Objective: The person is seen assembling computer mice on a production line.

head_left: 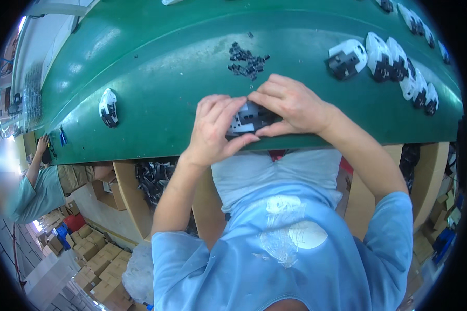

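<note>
Both hands meet at the near edge of the green table, around a white-and-black plastic shell with slots in it. My left hand grips its left end, thumb on the near side and fingertips on the far side. At the other end, my right hand holds it the same way, with fingers and thumb pressed on its edges. The fingers cover much of the shell. Just beyond the hands lies a loose pile of small black plastic parts.
Several similar shells lie in rows at the right. One more shell sits at the left. Under the table edge stands an open carton of black parts. Another person is at the table's far left end.
</note>
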Available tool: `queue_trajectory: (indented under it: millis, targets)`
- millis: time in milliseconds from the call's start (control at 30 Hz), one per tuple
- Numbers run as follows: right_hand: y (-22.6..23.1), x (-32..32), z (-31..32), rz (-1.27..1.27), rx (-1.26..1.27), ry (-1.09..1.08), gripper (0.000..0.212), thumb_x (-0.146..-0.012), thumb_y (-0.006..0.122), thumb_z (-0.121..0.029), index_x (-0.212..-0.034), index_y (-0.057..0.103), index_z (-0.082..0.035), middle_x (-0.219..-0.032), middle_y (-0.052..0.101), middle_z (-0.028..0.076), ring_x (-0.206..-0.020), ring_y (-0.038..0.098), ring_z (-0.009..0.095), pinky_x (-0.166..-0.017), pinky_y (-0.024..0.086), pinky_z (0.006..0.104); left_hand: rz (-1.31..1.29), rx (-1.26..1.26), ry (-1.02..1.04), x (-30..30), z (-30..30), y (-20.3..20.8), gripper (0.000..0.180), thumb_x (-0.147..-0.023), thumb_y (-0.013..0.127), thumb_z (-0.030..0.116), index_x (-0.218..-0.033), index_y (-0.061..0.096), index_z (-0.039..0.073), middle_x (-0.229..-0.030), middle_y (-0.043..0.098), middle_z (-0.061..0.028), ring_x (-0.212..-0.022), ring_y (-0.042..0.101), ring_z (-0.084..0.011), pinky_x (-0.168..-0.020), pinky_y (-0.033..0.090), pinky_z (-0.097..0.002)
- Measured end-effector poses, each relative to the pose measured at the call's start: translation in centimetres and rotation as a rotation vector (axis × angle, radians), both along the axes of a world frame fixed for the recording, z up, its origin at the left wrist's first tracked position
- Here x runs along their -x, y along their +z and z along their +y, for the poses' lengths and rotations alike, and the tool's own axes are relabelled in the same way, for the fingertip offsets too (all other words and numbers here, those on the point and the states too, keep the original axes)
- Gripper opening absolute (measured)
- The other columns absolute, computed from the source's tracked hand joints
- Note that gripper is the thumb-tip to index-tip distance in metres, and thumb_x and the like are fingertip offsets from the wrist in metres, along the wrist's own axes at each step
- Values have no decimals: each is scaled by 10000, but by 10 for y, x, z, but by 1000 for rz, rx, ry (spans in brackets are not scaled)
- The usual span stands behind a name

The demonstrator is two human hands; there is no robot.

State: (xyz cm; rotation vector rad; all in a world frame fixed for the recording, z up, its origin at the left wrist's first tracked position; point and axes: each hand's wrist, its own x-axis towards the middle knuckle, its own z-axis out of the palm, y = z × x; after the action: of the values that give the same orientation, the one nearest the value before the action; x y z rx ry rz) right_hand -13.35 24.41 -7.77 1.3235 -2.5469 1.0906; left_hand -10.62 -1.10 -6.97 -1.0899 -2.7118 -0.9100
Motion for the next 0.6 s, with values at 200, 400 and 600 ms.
queue_trajectory:
  millis: [200,400,600]
  targets:
    - [-2,2,1,-7,13,15,651,-707,842,-411,-1180,645,-7,-1036,626,100,-944,575,289,-843,516,399,-19,-48,-23,8,-3,-6,720,-669,900,411,-1218,644,21,-1161,683,-108,-1092,582,-329,-979,450,-447]
    - [5,-5,0,-78,47,-21,796,-654,886,-466,-1263,608,-36,-1127,621,128,-1040,559,309,-905,504,403,-49,-128,50,3,-4,-5,633,-681,891,328,-1177,639,25,-1146,664,-117,-1106,553,-349,-1000,422,-457]
    - [3,-27,-17,-519,505,-168,895,-641,912,-499,-1329,569,-41,-1197,624,128,-1042,612,270,-876,521,375,-785,-1017,201,-28,20,-9,838,-856,800,507,-1381,488,-66,-1308,611,-128,-1199,593,-195,-1046,457,-343]
